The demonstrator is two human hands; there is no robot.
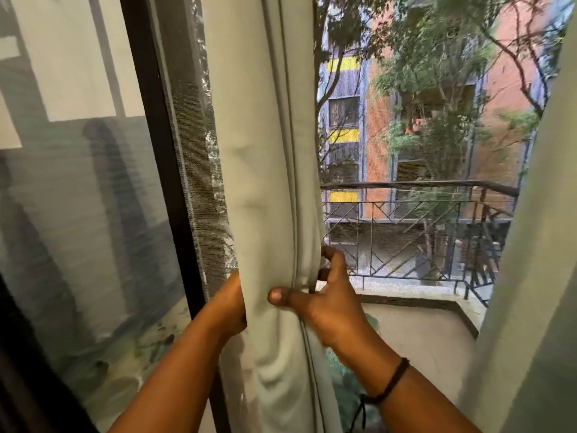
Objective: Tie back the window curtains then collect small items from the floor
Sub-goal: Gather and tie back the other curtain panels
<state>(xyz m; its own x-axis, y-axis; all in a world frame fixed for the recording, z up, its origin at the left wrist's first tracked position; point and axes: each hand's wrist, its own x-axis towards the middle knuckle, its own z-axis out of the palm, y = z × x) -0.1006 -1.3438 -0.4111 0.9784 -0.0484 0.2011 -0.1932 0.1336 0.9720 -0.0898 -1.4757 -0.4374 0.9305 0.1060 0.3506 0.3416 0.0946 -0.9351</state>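
Note:
A pale green curtain (265, 151) hangs gathered in folds in the middle of the view, pulled to the left side of the window. My left hand (231, 304) reaches behind its left edge, and the fingers are hidden by the cloth. My right hand (321, 301) grips the curtain's right edge, thumb across the front and fingers wrapped behind the folds. A second pale green curtain (537, 276) hangs at the far right. No tie-back and no floor items are visible.
A dark window frame (162, 151) and a grey mesh screen (193, 135) stand left of the gathered curtain. Through the open gap lie a balcony with a metal railing (415, 226), trees and coloured buildings. A black thread circles my right wrist (390, 385).

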